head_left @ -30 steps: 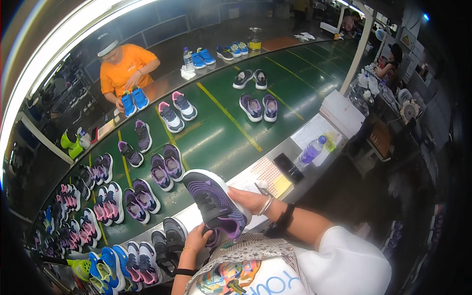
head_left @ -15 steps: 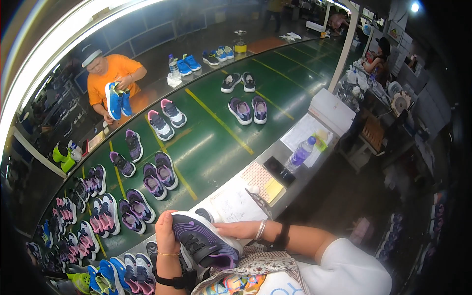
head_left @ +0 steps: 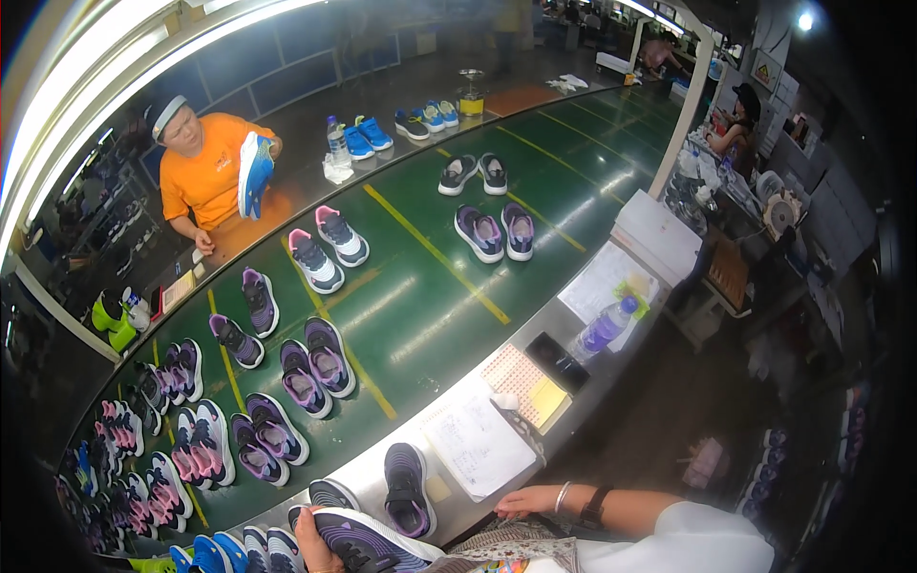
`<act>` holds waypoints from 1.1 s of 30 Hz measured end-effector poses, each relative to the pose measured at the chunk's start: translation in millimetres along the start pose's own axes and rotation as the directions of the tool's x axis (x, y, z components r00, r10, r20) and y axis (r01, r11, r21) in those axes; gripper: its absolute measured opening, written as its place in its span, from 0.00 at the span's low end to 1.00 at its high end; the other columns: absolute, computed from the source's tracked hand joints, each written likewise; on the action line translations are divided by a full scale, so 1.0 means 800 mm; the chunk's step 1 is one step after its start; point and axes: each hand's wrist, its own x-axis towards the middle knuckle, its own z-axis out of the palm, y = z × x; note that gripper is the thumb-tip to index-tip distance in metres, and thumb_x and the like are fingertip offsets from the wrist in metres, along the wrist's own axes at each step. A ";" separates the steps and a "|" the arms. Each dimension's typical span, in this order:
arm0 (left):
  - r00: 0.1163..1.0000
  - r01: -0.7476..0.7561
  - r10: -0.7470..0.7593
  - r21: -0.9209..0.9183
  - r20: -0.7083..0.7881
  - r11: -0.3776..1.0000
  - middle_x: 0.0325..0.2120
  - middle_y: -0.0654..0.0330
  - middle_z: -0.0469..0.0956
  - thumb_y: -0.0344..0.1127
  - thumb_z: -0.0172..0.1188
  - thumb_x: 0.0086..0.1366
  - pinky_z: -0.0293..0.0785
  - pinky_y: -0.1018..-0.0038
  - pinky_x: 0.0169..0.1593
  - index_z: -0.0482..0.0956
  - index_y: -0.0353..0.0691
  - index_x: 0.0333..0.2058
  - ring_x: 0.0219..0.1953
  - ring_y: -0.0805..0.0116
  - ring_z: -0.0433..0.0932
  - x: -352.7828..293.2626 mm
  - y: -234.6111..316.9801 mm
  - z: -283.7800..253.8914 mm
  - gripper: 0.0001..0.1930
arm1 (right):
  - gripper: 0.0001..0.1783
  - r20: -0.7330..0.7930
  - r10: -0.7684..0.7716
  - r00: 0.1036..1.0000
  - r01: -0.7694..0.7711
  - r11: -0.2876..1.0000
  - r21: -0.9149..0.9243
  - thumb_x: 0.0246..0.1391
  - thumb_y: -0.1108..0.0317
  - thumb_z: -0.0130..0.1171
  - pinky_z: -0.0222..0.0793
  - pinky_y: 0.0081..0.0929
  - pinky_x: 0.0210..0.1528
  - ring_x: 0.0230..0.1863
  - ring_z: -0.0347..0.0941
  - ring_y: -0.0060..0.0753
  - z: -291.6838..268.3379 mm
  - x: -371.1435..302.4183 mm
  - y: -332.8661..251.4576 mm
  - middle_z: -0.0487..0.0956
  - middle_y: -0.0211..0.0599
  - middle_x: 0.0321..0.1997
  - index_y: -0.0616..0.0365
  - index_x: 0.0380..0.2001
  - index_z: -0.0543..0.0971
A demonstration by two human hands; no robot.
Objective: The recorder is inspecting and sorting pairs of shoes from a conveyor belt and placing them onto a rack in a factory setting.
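Observation:
In my left hand [head_left: 315, 542], closed round one end, is a dark navy and purple sneaker [head_left: 373, 537] with a white sole. It lies tilted at the lower edge, partly cut off. My right hand [head_left: 531, 500] is apart from it, by the near edge of the metal ledge, fingers curled together; what they hold, if anything, is hidden. Between the hands, a matching sneaker [head_left: 409, 489] stands on the ledge. Another dark sneaker [head_left: 333, 494] shows partly behind the one I hold.
Paper sheets [head_left: 480, 449], a dark phone [head_left: 557, 361] and a purple-tinted bottle [head_left: 606, 329] lie or stand along the ledge. The green belt [head_left: 420, 334] carries several pairs of sneakers. Across it, a person in orange [head_left: 215, 167] holds a blue shoe [head_left: 255, 177].
My right hand has come off the sneaker and moved right. The held sneaker is lower in view, uncovering the one on the ledge. The person opposite has raised the blue shoe.

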 end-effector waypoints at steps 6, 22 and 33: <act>0.988 0.153 -0.154 0.031 0.002 0.988 0.36 0.55 0.73 0.45 0.49 0.60 0.70 0.70 0.39 0.71 0.34 0.43 0.35 0.63 0.73 -0.015 -0.005 0.000 0.21 | 0.26 -0.029 0.062 0.998 -0.069 0.927 -0.368 0.55 0.46 0.45 0.59 0.25 0.51 0.47 0.67 0.29 -0.003 0.014 0.055 0.75 0.35 0.45 0.55 0.45 0.73; 0.999 0.043 -0.042 0.135 -0.007 0.990 0.36 0.57 0.73 0.45 0.47 0.61 0.69 0.72 0.41 0.72 0.33 0.42 0.36 0.64 0.72 -0.030 0.030 0.007 0.20 | 0.22 0.225 -0.292 0.930 0.343 0.909 -0.237 0.58 0.58 0.45 0.57 0.22 0.54 0.50 0.64 0.24 0.078 -0.015 -0.162 0.70 0.35 0.49 0.56 0.54 0.64; 0.969 -0.149 0.141 0.029 0.203 0.988 0.21 0.58 0.72 0.45 0.48 0.61 0.69 0.77 0.29 0.72 0.33 0.27 0.23 0.70 0.72 -0.023 0.058 0.026 0.18 | 0.22 -0.226 -0.428 0.875 0.363 0.889 -0.281 0.56 0.58 0.50 0.64 0.21 0.45 0.40 0.69 0.23 0.068 -0.020 -0.158 0.75 0.35 0.37 0.58 0.50 0.66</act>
